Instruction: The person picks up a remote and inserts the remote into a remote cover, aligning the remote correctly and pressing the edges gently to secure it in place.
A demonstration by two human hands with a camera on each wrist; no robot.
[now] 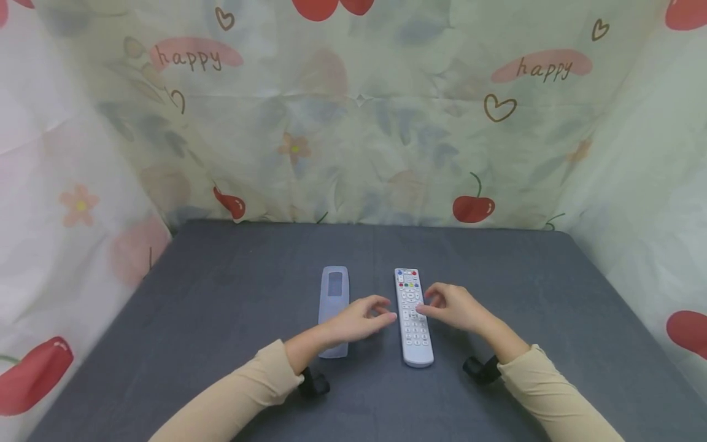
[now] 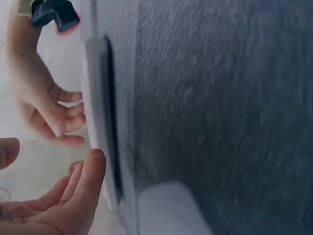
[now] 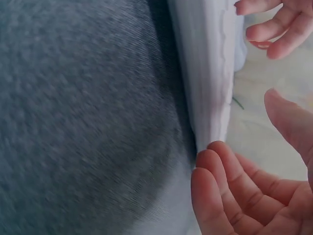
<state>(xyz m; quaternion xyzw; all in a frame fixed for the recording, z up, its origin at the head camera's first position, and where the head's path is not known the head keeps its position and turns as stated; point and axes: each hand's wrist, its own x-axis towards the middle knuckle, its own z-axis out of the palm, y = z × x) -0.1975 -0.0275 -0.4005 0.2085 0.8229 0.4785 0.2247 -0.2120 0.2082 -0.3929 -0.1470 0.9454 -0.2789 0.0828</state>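
A white remote control [image 1: 417, 353] with several coloured buttons lies face up on the dark table, its long side pointing away from me. To its left is a flat, pale bluish sleeve-like cover [image 1: 334, 313] with a window near its far end. My left hand [image 1: 356, 320] reaches across the cover, fingers loosely bent, fingertips just left of the remote. On the other side, my right hand [image 1: 457, 308] has its thumb over the remote's right edge and its fingers relaxed. The right wrist view shows the fingertips [image 3: 215, 152] close beside the remote's side [image 3: 205, 73], with nothing gripped.
The grey-black cloth table [image 1: 221, 276] ends at a patterned curtain [image 1: 353, 159] behind, with more curtain at both sides. A black wrist camera [image 1: 315, 383] sits under the left wrist and another black camera [image 1: 480, 370] under the right.
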